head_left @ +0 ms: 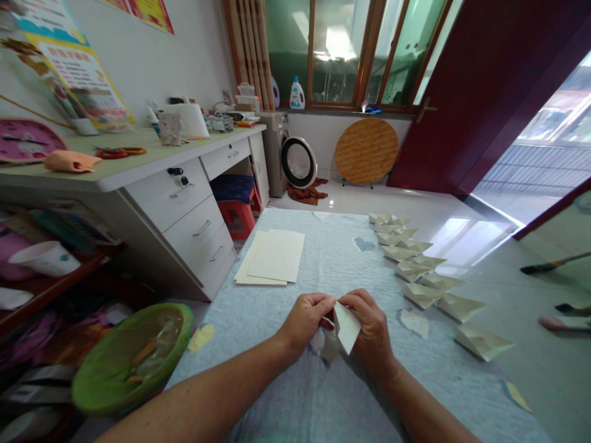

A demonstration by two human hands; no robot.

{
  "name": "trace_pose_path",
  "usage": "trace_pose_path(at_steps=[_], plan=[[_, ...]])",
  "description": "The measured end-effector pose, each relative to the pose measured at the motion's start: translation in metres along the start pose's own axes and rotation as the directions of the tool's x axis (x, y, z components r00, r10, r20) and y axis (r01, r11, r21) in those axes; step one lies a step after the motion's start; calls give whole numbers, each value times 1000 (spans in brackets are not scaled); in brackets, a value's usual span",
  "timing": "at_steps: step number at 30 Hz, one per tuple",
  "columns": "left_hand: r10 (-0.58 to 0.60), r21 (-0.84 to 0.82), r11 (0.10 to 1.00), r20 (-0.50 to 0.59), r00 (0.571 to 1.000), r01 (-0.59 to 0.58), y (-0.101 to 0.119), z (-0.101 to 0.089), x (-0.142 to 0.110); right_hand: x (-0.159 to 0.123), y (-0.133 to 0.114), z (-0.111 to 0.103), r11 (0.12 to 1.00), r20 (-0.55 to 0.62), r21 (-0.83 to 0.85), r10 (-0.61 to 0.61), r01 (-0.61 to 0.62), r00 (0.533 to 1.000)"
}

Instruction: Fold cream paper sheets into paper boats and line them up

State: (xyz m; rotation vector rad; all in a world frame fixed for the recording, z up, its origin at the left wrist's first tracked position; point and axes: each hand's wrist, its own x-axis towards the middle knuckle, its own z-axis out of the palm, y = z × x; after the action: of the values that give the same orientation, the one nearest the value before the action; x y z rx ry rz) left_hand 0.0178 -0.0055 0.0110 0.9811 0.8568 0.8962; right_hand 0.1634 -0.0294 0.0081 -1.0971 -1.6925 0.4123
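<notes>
A light, easily creased folded paper [346,327] is pinched at its edges by the left hand [305,323] and right hand [369,326]; paper boats [415,274] are lined up right of them.

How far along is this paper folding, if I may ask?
Done: a row of folded paper boats lines the quilt. In hand: a cream paper piece, pinched between the left hand and right hand. Left: a stack of cream sheets lies unfolded.
</notes>
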Motion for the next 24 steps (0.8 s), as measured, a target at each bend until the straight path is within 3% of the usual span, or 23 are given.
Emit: trace_pose_path(at_steps=[10, 14, 17, 20, 24], plan=[[-7, -54, 999, -92, 996, 2, -3, -3, 4, -3, 4, -2, 999, 26, 53, -2, 1, 1000], [-7, -57, 998, -90, 996, 2, -2, -5, 4, -4, 6, 1, 979, 65, 108, 167, -173, 984], [51, -56, 997, -24, 998, -52, 1, -5, -1, -3, 8, 2, 946, 16, 132, 296, -295, 955], [143, 74, 986, 61, 988, -147, 2, -4, -9, 0, 9, 1, 928, -16, 140, 349, -344, 937], [169, 299, 940, 16, 985, -166, -1, 1, -13, 0, 7, 1, 925, 11, 116, 362, -360, 932]])
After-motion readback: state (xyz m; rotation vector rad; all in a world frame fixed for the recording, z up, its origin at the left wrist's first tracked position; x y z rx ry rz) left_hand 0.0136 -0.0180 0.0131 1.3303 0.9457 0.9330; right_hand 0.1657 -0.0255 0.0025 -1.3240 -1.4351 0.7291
